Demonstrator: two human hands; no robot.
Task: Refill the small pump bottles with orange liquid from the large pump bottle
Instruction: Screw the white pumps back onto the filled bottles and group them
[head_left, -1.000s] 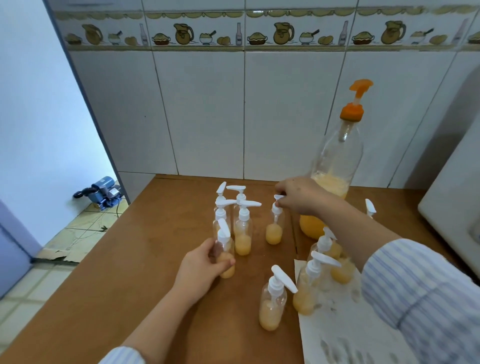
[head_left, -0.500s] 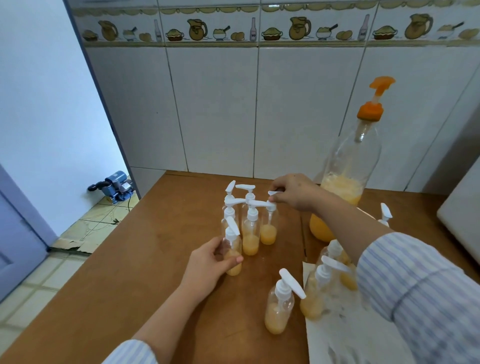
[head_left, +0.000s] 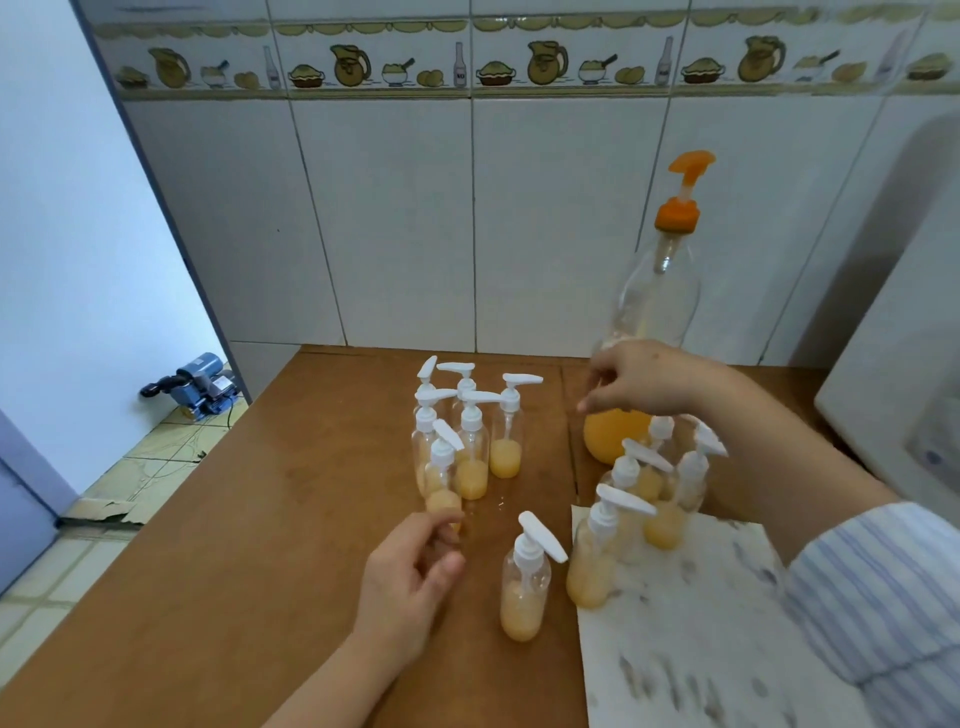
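Note:
The large clear pump bottle (head_left: 657, 306), with an orange pump head and orange liquid low in it, stands at the back right of the brown table (head_left: 260, 545). A cluster of several small white-pump bottles (head_left: 470, 447) stands mid-table, each partly filled. More small bottles (head_left: 675, 499) stand by a paper sheet, and one small bottle (head_left: 524, 582) stands alone in front. My left hand (head_left: 405, 577) hovers just below the nearest cluster bottle (head_left: 442, 478), fingers loosely curled, holding nothing. My right hand (head_left: 644, 376) hangs in front of the large bottle, fingers down, empty.
A stained white paper sheet (head_left: 691, 639) covers the table's front right. A white appliance (head_left: 904, 415) stands at the right edge. The tiled wall (head_left: 467, 218) rises behind. Left of the table the floor drops away, with a blue pump (head_left: 200, 384) on it.
My left hand has let go of the nearest cluster bottle and drawn back toward me. My right hand has left the rear small bottle's pump and moved right, in front of the large bottle.

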